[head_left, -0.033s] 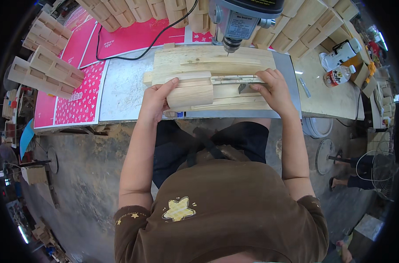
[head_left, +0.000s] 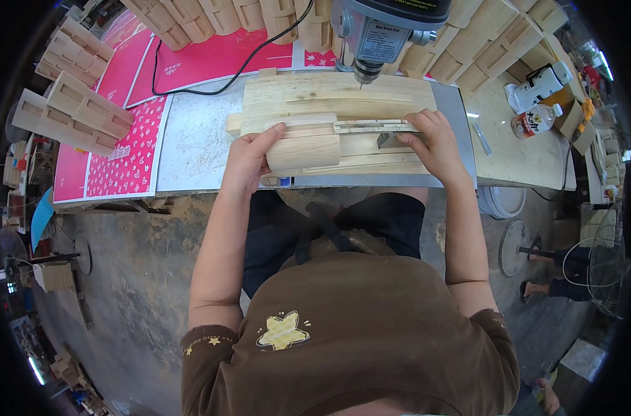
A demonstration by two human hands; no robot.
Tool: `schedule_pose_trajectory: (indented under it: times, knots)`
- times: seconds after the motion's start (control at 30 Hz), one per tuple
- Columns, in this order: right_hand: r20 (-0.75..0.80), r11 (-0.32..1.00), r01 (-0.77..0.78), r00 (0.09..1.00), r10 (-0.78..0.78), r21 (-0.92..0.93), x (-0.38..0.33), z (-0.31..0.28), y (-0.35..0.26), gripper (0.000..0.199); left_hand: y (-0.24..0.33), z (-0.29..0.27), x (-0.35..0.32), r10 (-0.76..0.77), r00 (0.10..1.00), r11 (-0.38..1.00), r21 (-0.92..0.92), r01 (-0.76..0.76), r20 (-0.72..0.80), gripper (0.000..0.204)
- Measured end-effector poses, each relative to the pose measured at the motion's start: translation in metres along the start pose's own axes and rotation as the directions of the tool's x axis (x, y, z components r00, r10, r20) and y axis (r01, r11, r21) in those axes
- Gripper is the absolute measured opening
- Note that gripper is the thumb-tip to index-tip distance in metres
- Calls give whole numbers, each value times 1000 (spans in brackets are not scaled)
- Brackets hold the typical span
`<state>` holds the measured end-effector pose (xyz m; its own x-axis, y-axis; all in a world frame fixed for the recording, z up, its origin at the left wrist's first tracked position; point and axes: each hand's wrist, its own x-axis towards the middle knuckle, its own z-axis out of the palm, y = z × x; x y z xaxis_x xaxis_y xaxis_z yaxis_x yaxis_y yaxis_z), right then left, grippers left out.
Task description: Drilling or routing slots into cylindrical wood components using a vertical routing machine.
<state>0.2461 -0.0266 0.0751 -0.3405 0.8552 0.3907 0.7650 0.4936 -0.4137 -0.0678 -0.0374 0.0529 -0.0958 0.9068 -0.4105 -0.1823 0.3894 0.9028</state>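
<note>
My left hand [head_left: 249, 156] is closed around the left end of a pale wooden block [head_left: 305, 151] with a rounded face, thumb on top. The block lies over a wooden board jig [head_left: 371, 102] under the drill chuck [head_left: 366, 72]. At the block's right end, a slim pale strip with dark lines [head_left: 374, 127] runs along the jig. My right hand [head_left: 433, 142] is closed over the right end of this strip. Its thumb presses by a small grey metal piece [head_left: 387, 141]; whether that piece is fixed to the jig I cannot tell.
A bench drill [head_left: 385, 35] stands over the jig. Rows of hollowed wooden blocks [head_left: 211, 17] line the back, with more stacked at the left [head_left: 79, 111]. A black cable [head_left: 242, 69] crosses pink printed sheets. A bottle [head_left: 536, 121] and a blue-grey cutter-like tool [head_left: 482, 139] lie right.
The wooden block and my left hand have shifted very slightly to the right. My right hand stays in the same place.
</note>
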Motion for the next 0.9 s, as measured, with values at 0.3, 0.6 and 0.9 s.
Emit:
schedule_pose_trajectory:
  times: [0.3, 0.6, 0.9]
  knots:
    - [-4, 994, 9, 1000, -9, -105, -4, 3, -7, 35, -33, 64, -21, 248, 953, 956, 118, -270, 173, 48]
    - [-122, 988, -82, 990, 66, -130, 6, 17, 5, 43, -60, 64, -3, 790, 549, 214, 716, -665, 273, 72]
    - [-141, 990, -89, 987, 73, -112, 38, 33, 9, 46, -45, 37, 48, 772, 562, 207, 720, -663, 295, 66]
